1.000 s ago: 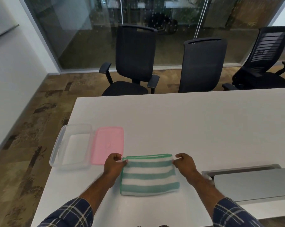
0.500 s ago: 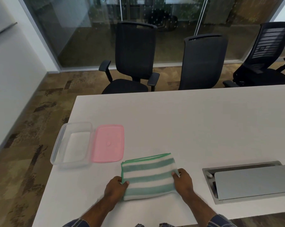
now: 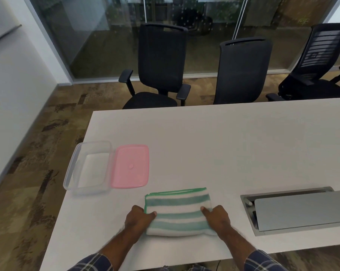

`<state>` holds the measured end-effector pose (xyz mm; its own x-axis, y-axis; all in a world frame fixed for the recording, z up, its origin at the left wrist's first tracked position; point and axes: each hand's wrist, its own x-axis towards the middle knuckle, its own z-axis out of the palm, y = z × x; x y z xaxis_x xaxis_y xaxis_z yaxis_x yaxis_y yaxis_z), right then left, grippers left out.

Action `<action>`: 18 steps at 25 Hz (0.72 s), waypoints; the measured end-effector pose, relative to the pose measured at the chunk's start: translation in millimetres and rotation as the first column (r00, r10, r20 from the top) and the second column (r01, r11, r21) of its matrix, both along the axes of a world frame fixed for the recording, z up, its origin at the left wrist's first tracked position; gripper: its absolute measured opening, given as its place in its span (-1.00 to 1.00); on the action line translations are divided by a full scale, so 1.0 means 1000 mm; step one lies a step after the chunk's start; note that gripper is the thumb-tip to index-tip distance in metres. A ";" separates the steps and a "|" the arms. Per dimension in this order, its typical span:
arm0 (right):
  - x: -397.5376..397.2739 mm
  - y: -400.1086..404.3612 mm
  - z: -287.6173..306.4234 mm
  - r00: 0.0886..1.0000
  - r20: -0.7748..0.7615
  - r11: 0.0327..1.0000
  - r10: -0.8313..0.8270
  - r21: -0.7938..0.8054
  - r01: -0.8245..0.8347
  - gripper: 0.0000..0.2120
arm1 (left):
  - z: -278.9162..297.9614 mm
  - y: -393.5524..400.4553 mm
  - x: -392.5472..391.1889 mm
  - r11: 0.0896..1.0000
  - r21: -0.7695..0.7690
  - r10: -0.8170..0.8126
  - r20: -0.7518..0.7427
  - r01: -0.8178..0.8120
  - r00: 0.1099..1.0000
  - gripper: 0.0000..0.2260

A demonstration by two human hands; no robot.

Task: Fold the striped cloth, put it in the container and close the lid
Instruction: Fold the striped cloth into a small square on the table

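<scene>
A green-and-white striped cloth (image 3: 178, 211) lies folded into a thick rectangle near the table's front edge. My left hand (image 3: 139, 220) grips its near left side, thumb on top. My right hand (image 3: 217, 217) grips its near right side the same way. The clear plastic container (image 3: 87, 169) stands without its lid at the table's left edge, nothing inside. Its pink lid (image 3: 131, 166) lies flat on the table, touching the container's right side, just beyond the cloth.
A grey metal cable hatch (image 3: 300, 209) with a raised flap sits in the white table (image 3: 224, 143) to the right of the cloth. Three black office chairs (image 3: 159, 67) stand beyond the far edge, before a glass wall.
Both hands have slid from the cloth's far corners to its near sides. The cloth now looks shorter and thicker, and sits slightly nearer the front edge.
</scene>
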<state>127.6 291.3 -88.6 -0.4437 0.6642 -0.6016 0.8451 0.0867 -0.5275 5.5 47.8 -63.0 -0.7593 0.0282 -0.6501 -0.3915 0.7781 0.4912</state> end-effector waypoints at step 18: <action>-0.014 -0.011 0.062 0.915 -0.404 0.902 0.003 -0.394 -0.177 -0.48 | 0.046 -0.009 -0.007 0.847 0.521 0.016 0.170 -0.103 0.985 -0.33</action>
<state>113.6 280.1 -26.5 -0.7418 0.3382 -0.5791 0.5661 -0.1471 -0.8111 -1.5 38.4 -16.8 -0.6631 0.3572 -0.6578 -0.5328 0.3920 0.7500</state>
